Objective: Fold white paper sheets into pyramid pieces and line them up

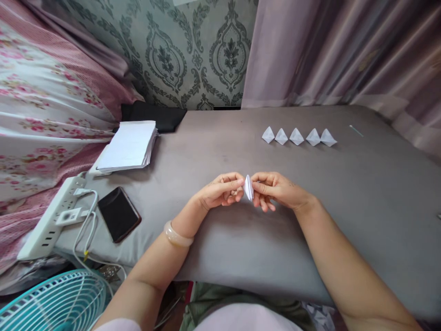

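Observation:
My left hand [229, 188] pinches one side of a small piece of folded paper [248, 188] between thumb and fingers. On its opposite side, my right hand [270, 189] grips it with thumb and index finger, the other fingers hanging loosely below. The paper is white, pointed at the top and seen nearly edge-on, with several layers showing. Both hands hold it just above the grey cloth surface. Beyond them to the right, several small white folded paper shapes [296, 136] stand in a row, each with a pointed top.
A stack of white paper [128, 145] lies at the left, by a black flat item [153, 116]. Nearer are a phone [119, 214], a power strip [53, 216] with plugged-in cables and a teal fan [58, 301]. A thin stick [356, 131] lies far right on the grey cloth [361, 197].

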Demonstrator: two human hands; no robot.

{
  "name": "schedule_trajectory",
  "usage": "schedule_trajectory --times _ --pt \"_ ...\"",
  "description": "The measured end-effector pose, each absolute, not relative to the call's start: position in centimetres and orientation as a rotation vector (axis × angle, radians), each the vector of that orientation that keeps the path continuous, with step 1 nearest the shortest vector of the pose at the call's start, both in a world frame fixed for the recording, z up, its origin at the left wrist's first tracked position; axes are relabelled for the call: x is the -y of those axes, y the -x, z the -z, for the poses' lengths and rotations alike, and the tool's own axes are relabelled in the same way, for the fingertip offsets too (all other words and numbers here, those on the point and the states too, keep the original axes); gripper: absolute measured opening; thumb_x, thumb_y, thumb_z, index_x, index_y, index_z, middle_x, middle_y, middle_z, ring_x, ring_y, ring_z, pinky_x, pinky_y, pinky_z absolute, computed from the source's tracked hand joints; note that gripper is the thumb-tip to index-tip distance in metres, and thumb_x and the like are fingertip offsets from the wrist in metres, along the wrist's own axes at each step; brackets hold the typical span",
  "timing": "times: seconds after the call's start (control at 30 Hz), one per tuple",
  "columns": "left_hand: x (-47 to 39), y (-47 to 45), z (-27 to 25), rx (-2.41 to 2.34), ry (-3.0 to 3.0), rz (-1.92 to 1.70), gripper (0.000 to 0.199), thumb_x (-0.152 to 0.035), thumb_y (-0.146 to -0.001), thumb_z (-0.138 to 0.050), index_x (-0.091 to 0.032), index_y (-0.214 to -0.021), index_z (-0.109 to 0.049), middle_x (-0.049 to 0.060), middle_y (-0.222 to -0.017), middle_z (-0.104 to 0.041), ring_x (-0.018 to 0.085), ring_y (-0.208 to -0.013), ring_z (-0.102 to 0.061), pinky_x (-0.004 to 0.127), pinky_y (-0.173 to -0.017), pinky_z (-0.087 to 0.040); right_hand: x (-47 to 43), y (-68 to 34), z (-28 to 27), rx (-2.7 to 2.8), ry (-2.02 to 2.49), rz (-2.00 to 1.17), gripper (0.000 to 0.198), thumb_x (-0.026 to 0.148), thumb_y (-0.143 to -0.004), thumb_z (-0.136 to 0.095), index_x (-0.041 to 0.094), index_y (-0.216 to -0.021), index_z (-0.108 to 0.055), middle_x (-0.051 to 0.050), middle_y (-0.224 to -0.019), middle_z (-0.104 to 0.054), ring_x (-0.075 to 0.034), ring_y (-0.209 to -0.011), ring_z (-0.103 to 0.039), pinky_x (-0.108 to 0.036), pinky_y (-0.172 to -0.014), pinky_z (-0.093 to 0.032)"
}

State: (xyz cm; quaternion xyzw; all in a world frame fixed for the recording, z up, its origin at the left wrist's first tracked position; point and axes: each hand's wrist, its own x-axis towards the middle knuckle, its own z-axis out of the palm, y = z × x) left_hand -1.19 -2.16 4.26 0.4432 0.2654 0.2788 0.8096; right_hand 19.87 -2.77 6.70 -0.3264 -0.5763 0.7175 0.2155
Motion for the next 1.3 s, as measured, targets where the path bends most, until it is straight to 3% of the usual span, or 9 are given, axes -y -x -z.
schedule_trajectory --times 0.17,0.3,0.47,0.57,0.7,0.9,1.3 --pt "2.4 1.5 -4.4 -0.468 -1.008 -0.453 0.033 -0.044 -0.074 -0.073 -0.017 -0.088 -0.06 0.0 -0.056 -0.063 0.006 -0.034 -0.048 0.015 -0.03 -0.026 3.0 -20.3 -7.2 1.703 0.863 -2.008 0.033 0.049 -0.087 -0.058 0.017 -0.093 -0.061 -0.002 -0.07 -0.07 -0.011 -0.053 -0.064 -0.019 -0.042 -0.047" --pt "2.2 1.6 -4.5 -0.591 -1.119 -0.474 0.03 -0.041 -0.071 -0.076 -0.015 -0.082 -0.064 0.004 -0.065 -0.067 0.009 -0.046 -0.056 0.017 -0.036 -0.034 2.8 -20.4 -7.0 1.76 0.953 -1.943 0.036 0.051 -0.085 -0.059 0.016 -0.093 -0.063 -0.003 -0.071 -0.069 -0.012 -0.055 -0.064 -0.021 -0.046 -0.049" --pt "1.7 1.0 -3.3 -0.81 -1.273 -0.716 0.031 -0.04 -0.07 -0.077 -0.013 -0.083 -0.069 0.006 -0.08 -0.07 0.012 -0.069 -0.062 0.022 -0.061 -0.049 2.0 -19.8 -5.0 1.796 1.188 -1.521 0.035 0.052 -0.08 -0.064 0.018 -0.086 -0.07 -0.004 -0.077 -0.07 -0.014 -0.065 -0.064 -0.024 -0.055 -0.052" --pt "1.4 0.5 -2.6 -0.838 -1.24 -0.913 0.029 -0.035 -0.068 -0.079 -0.012 -0.081 -0.069 0.005 -0.081 -0.07 0.012 -0.074 -0.063 0.026 -0.074 -0.049 1.6 -19.0 -3.7 1.738 1.217 -1.207 0.031 0.05 -0.079 -0.065 0.019 -0.083 -0.072 -0.005 -0.086 -0.071 -0.015 -0.075 -0.064 -0.029 -0.069 -0.053" --pt "1.3 0.0 -2.7 -0.821 -1.172 -1.097 0.03 -0.029 -0.063 -0.083 -0.013 -0.08 -0.063 0.002 -0.079 -0.069 0.012 -0.076 -0.064 0.028 -0.08 -0.049 1.6 -17.8 -3.0 1.621 1.117 -0.962 0.024 0.045 -0.078 -0.068 0.021 -0.078 -0.071 -0.005 -0.094 -0.07 -0.018 -0.087 -0.065 -0.033 -0.081 -0.052" --pt "1.6 -0.3 -3.1 -0.849 -1.127 -1.18 0.047 -0.027 -0.063 -0.083 -0.017 -0.103 -0.059 0.005 -0.09 -0.072 0.014 -0.081 -0.067 0.031 -0.084 -0.05 2.0 -17.1 -2.8 1.498 1.133 -0.986 0.027 0.046 -0.074 -0.071 0.023 -0.087 -0.064 -0.003 -0.087 -0.071 -0.018 -0.082 -0.067 -0.035 -0.082 -0.054" --pt "1.2 0.2 -2.8 -0.846 -1.03 -1.068 0.04 -0.024 -0.06 -0.084 -0.015 -0.095 -0.067 0.002 -0.08 -0.071 0.013 -0.074 -0.065 0.029 -0.08 -0.049 2.1 -16.6 -2.6 1.521 1.142 -0.989 0.025 0.036 -0.077 -0.07 0.021 -0.094 -0.06 -0.002 -0.084 -0.067 -0.015 -0.076 -0.064 -0.031 -0.074 -0.052"
